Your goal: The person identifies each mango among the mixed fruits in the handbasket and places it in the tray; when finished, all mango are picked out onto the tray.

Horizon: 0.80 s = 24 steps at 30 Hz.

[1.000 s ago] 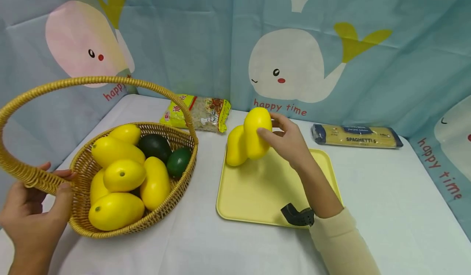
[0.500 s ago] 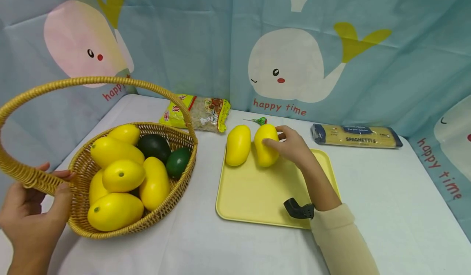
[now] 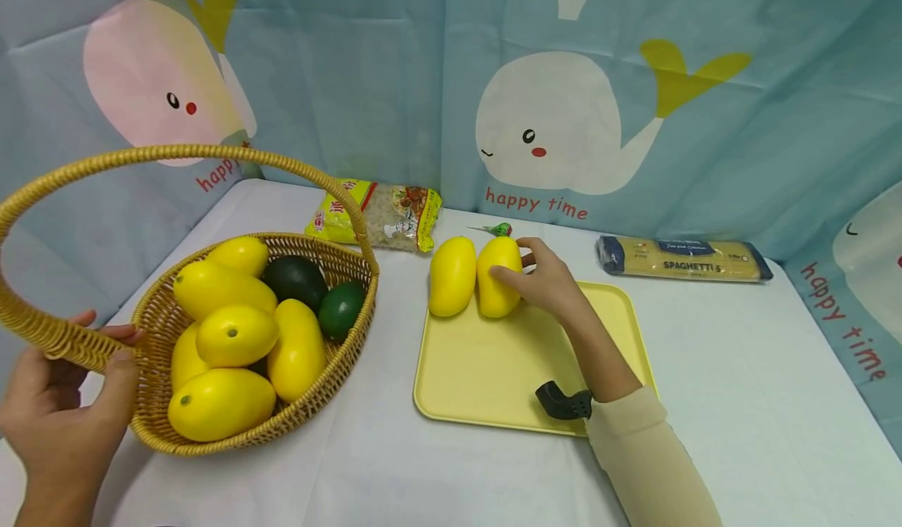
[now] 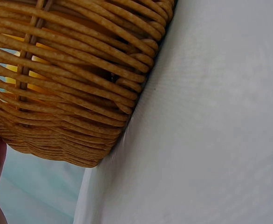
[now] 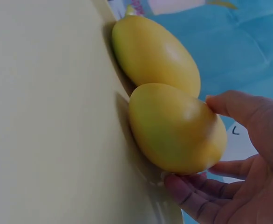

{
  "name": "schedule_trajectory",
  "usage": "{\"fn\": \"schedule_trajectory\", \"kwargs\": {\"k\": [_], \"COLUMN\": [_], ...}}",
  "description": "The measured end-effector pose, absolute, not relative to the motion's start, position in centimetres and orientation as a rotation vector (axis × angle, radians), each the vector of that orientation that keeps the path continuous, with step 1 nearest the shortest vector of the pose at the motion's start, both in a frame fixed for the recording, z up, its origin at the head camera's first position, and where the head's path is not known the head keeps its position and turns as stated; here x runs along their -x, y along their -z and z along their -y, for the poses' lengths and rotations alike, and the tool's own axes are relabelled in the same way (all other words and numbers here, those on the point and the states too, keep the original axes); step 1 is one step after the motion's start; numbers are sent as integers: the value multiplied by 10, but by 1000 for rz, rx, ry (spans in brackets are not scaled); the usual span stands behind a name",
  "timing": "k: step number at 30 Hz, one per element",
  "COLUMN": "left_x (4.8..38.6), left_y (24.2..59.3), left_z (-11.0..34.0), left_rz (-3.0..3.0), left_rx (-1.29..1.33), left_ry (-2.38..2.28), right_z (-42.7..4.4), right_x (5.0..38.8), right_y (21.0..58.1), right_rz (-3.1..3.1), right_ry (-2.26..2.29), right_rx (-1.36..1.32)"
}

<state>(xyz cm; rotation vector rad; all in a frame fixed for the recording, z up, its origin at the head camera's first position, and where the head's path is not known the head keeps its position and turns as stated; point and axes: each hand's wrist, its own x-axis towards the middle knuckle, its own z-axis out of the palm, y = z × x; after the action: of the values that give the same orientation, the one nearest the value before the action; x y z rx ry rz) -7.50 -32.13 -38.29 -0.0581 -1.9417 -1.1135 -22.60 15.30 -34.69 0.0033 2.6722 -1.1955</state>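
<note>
Right hand's grip (image 3: 546, 275): pinching the yellow mango (image 3: 496, 296), thumb on one flank, fingertips on the other.
Left hand's grip (image 3: 59, 425): curled round the lower end of the basket handle (image 3: 190, 153).
Held mango: at the far edge of the yellow tray (image 3: 486, 378), left of its middle, just beside a second mango (image 3: 452, 280); whether the two touch, or the tray bears its full weight, I cannot tell.
Mango's handling: probably light and firm, perhaps a moulded imitation; the smooth, glossy skin could slip under a weak pinch, and the rounded underside may roll.
Where to hold the mango: across the middle, thumb and fingers opposed, as now; the tapering ends offer less purchase.
Wicker basket (image 3: 338, 378): on the table (image 3: 366, 472), holding more yellow mangoes (image 3: 224, 404) and two dark green fruits (image 3: 296, 282); the wrapped handle looks stiff and should hold well.
</note>
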Motion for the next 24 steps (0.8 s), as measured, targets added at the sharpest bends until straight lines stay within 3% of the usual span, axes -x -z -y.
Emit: {"fn": "schedule_trajectory", "kwargs": {"k": [24], "left_x": [76], "left_y": [383], "left_z": [322], "left_rz": [1921], "left_rx": [96], "left_ry": [1123], "right_z": [-156], "right_x": [223], "right_y": [336], "right_rz": [-2801], "right_ry": [1207], "right_rx": [55]}}
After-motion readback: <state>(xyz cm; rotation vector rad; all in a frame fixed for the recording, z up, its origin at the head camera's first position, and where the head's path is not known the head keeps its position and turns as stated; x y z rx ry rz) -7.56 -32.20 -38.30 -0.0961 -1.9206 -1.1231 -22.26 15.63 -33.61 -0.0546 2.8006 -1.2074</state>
